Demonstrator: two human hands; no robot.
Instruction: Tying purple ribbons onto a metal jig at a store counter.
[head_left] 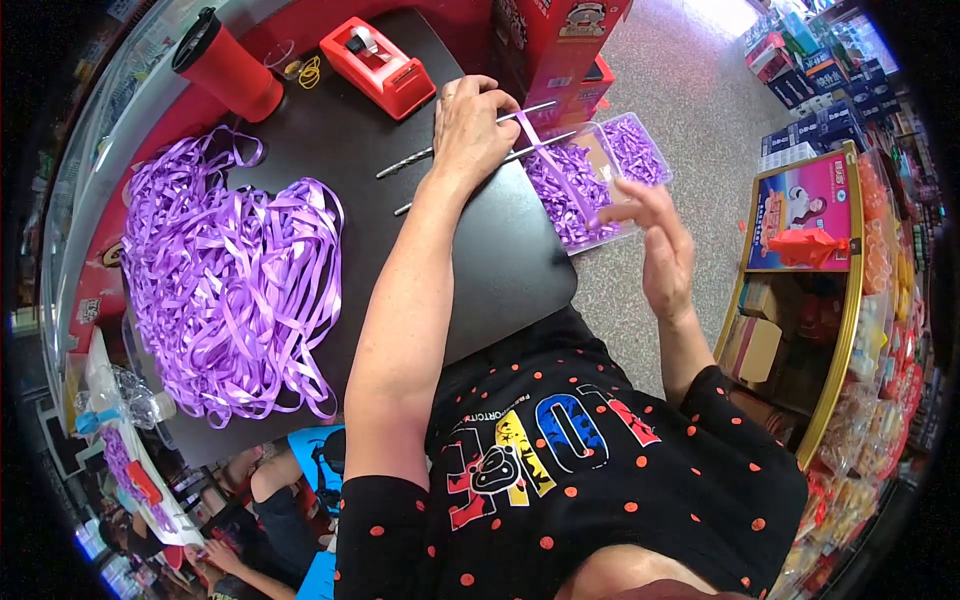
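Observation:
My left hand (468, 130) is closed over two thin metal rods (405, 165) at the right edge of the black table (480, 270), their tips sticking out past my fingers. A purple ribbon strip (562, 172) crosses the protruding ends and slants down toward my right hand (655, 240). That hand is slightly blurred, with its fingertips pinched at the strip's lower end. Below the strip, a clear plastic box (605, 240) holds many small purple ribbon pieces (632, 145). A large tangled heap of purple ribbon (235, 290) covers the table's left side.
Behind my left hand stands a red tape dispenser (378, 68). A red tumbler (228, 70) and yellow rubber bands (308, 72) lie at the far left. Red cartons (565, 50) rise beyond the box. A gold-edged display cabinet (800, 290) stands right. Another person's hands (215, 560) show lower left.

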